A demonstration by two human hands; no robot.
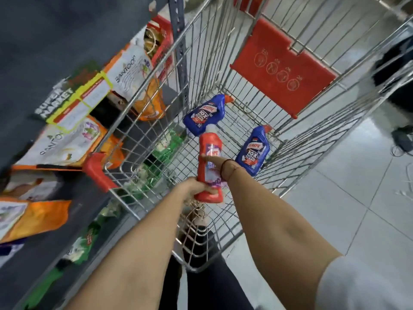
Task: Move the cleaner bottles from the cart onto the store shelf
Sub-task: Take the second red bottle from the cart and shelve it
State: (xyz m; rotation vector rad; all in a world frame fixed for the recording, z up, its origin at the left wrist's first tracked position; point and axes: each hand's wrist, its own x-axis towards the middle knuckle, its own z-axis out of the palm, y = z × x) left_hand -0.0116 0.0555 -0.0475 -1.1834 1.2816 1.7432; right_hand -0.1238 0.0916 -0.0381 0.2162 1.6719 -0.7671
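A red cleaner bottle (209, 144) is held over the wire cart (143, 90), cap pointing away from me. My left hand (193, 189) grips its base. My right hand (212, 163), with a dark band on the wrist, wraps around its middle, the fingers partly hidden behind the label. Two blue cleaner bottles lie on the cart floor: one (204, 115) just past the red bottle's cap, the other (253, 151) to the right of my right wrist. The dark store shelf (44, 41) stands close along the cart's left side.
Orange and white packs (67, 142) fill the upper shelf level, with green packs (165, 151) below. A yellow-framed price tag (78, 104) hangs on the shelf edge. The cart's red seat flap (283, 70) stands at its far end. Grey tiled floor (335, 209) lies to the right.
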